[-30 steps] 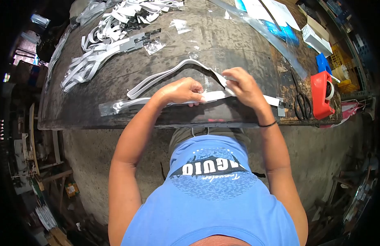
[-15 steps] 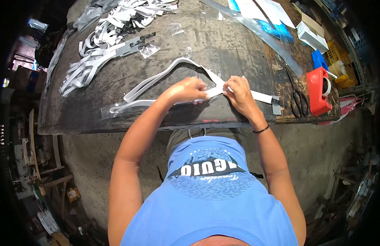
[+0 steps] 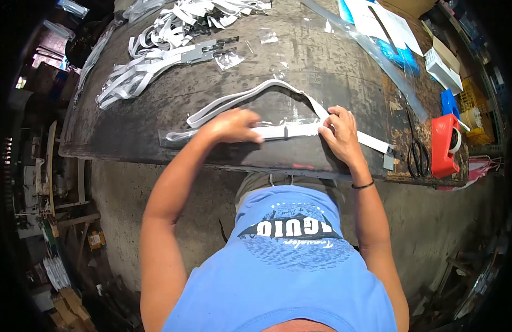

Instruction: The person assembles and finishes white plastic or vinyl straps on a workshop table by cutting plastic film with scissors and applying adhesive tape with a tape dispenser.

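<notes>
A long clear plastic sleeve [image 3: 278, 131] with a white strap inside lies along the near edge of the dark worktable [image 3: 156, 116]. My left hand [image 3: 231, 125] presses flat on the sleeve toward its left part. My right hand [image 3: 339, 133] pinches the sleeve's right end, where the white strap [image 3: 372, 142] sticks out. A looped white strap [image 3: 250, 95] arcs on the table just behind both hands.
A heap of white straps [image 3: 156, 50] covers the far left of the table. Scissors [image 3: 417, 149] and a red tape dispenser [image 3: 447, 145] sit at the right edge. Clear bags and a white box [image 3: 444, 61] lie at the far right. Clutter fills the floor on the left.
My left hand has slid left along the sleeve and flattened on it. My right hand stayed at the sleeve's right end. The camera view has shifted slightly.
</notes>
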The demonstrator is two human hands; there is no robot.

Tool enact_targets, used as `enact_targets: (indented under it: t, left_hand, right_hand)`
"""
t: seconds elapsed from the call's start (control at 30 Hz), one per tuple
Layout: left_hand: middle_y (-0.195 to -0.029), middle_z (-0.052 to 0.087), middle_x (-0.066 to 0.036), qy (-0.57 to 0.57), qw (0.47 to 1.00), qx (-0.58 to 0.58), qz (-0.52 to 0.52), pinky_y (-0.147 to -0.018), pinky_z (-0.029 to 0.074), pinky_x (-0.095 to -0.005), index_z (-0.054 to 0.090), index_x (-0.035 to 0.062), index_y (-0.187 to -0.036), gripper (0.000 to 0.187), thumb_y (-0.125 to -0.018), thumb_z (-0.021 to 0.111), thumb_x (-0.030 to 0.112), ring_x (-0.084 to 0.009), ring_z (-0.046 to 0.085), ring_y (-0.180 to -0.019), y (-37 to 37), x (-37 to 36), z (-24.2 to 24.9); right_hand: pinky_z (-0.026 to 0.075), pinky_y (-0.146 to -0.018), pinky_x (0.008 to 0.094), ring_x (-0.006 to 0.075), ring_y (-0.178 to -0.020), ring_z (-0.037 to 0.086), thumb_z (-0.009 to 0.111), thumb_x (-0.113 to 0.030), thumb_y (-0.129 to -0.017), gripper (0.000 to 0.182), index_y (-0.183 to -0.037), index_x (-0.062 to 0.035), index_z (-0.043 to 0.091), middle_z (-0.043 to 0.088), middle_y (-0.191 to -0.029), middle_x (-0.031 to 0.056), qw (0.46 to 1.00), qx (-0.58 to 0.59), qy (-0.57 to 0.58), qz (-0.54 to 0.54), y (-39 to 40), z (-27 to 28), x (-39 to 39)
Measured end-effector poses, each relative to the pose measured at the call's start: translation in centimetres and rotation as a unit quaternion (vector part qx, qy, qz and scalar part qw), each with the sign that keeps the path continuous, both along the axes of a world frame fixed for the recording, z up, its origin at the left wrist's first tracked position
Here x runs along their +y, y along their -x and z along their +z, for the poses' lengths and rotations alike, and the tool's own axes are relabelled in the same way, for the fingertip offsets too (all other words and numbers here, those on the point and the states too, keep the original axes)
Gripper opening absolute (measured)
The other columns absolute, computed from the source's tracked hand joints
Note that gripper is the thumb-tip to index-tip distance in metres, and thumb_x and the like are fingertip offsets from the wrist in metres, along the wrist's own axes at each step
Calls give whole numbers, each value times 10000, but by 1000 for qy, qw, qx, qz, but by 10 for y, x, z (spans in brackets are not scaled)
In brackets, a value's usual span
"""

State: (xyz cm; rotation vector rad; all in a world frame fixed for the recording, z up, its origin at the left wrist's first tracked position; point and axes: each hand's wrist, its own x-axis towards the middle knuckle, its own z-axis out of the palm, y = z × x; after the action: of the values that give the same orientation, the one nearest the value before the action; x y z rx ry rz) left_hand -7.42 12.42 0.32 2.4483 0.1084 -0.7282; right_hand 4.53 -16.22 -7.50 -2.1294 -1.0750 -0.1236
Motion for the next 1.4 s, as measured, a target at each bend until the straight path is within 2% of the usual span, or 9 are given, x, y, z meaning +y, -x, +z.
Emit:
enact_targets:
  t: [0.33,0.57,0.77,1.0,1.13,1.17,1.2,1.3,1.4]
  left_hand:
    - [-769,672,-109,-141,961,25,236,-667,485,-385,627,49,-808,461,-648,827,433,-258,652,-762,104,134,10]
    - [-812,673,-113,-98,967,4,236,-624,494,-346,643,7,-902,444,-671,833,335,-201,632,-709,95,142,15]
    - [-967,663,-118,-95,952,-117,266,-779,508,-361,659,18,-1014,452,-743,785,357,-247,630,-866,96,139,12]
    - [-1026,627,-78,-77,936,-246,241,-791,500,-352,641,27,-1040,370,-800,746,288,-233,609,-883,66,112,22]
    - [-1173,599,-86,-26,920,-332,209,-877,490,-364,633,49,-1085,371,-782,762,219,-265,607,-1005,29,92,24]
    - [-1240,571,-99,-58,888,-422,175,-936,464,-379,623,66,-1126,408,-777,765,223,-288,579,-1088,15,85,20]
    - [-1307,543,-112,-90,845,-507,141,-996,438,-395,614,83,-1166,447,-772,768,227,-311,552,-1171,3,77,17]
    - [-1411,463,-119,-161,820,-540,102,-1083,359,-428,586,112,-1238,529,-760,773,236,-350,474,-1275,-34,37,31]
    - [-1343,533,-113,-193,769,-605,70,-1099,335,-444,620,115,-1198,453,-785,757,241,-340,497,-1253,-61,17,27]
  right_hand:
    - [348,-1007,448,365,-1167,476,700,-138,-780,176,-854,-37,576,549,-1162,157,998,-50,29,12,-5,11,0]
    - [483,-745,377,308,-802,612,620,-230,-865,252,-902,20,614,616,-838,167,989,144,-7,-31,-57,48,49]
    - [481,-831,488,417,-985,635,623,-621,-785,686,-1043,14,598,669,-993,259,963,147,201,-99,-86,51,148]
    - [486,-806,473,407,-992,611,694,-302,-758,344,-937,-28,586,655,-1002,211,973,116,182,-80,-103,13,170]
    - [492,-750,402,312,-855,627,642,-119,-783,196,-941,-19,583,632,-867,166,999,50,8,-16,-110,20,152]
    - [482,-685,330,190,-744,585,632,-84,-811,147,-933,-23,577,593,-788,78,997,72,-24,9,-105,35,150]
    - [482,-685,330,190,-744,585,632,-84,-811,147,-933,-23,577,593,-788,78,997,69,-21,9,-100,51,147]
    - [405,-582,225,50,-658,473,648,-149,-870,145,-875,-35,558,507,-738,-31,967,231,-27,100,-80,97,140]
    - [402,-577,221,53,-643,475,640,-153,-885,145,-883,-35,557,507,-719,-30,944,286,2,165,-58,140,132]
